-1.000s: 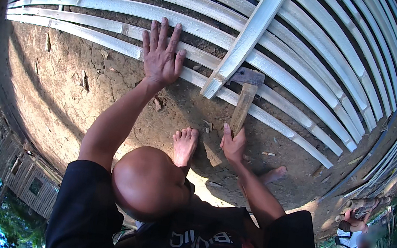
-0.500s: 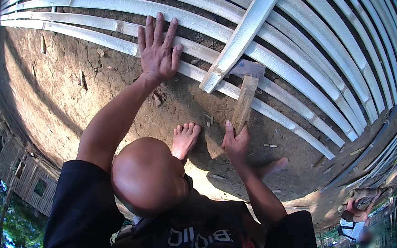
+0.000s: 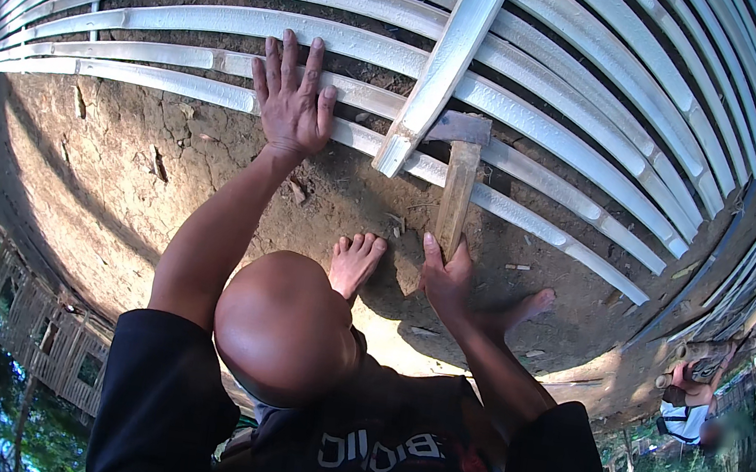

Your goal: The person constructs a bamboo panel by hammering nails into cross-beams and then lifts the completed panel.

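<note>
My left hand (image 3: 293, 101) lies flat, fingers spread, on the slats (image 3: 187, 20); right hand (image 3: 445, 278) grips the hammer (image 3: 459, 175) beside the crosspiece (image 3: 444, 63), already laid, apparently unfastened.

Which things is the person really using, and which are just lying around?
Using:
hammer in the right hand
pale slats under the flat left hand
cross strip

Lying around:
wood chips on the dirt
fence behind

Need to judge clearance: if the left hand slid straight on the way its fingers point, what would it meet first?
The left hand lies flat across pale bamboo slats; going straight on, it would likely meet the next slat beyond its fingertips, then more slats.
</note>
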Demonstrator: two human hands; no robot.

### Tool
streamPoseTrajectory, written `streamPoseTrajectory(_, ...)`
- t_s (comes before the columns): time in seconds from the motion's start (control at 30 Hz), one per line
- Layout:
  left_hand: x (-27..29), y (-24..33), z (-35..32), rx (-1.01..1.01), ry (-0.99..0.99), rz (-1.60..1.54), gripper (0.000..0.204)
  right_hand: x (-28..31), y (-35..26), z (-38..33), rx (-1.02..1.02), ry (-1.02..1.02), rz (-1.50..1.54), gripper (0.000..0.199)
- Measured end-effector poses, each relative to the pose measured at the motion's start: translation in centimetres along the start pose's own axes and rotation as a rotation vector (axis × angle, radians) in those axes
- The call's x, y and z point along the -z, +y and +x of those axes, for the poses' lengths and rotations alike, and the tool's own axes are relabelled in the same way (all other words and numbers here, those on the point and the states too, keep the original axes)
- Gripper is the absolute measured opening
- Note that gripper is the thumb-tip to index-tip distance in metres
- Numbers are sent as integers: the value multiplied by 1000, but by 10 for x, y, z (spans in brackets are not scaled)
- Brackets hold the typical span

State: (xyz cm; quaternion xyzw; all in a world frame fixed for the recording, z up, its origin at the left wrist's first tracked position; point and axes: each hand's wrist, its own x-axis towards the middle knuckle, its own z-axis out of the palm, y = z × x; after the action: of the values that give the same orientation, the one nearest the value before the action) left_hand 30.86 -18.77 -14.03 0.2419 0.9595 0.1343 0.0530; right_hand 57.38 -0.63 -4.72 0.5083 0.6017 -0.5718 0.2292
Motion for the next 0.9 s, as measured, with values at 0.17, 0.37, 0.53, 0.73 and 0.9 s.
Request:
streamPoseTrajectory(0.17, 1, 2, 1, 6, -21, 17, 64, 11, -7, 11, 75, 59, -152, 40)
streamPoseTrajectory(0.37, -4, 0, 8, -23, 26, 25, 65, 44, 75, 18, 213, 154, -269, 44)
streamPoseTrajectory(0.53, -2, 3, 1, -20, 7, 39, 66, 34, 55, 0, 111, 34, -322, 46)
streamPoseTrajectory(0.73, -2, 5, 2, -10, 3, 29, 66, 11, 51, -1, 86, 29, -340, 45)
streamPoseTrajectory(0.9, -2, 4, 2, -18, -7, 15, 66, 0, 43, -23, -3, -55, -17, 37)
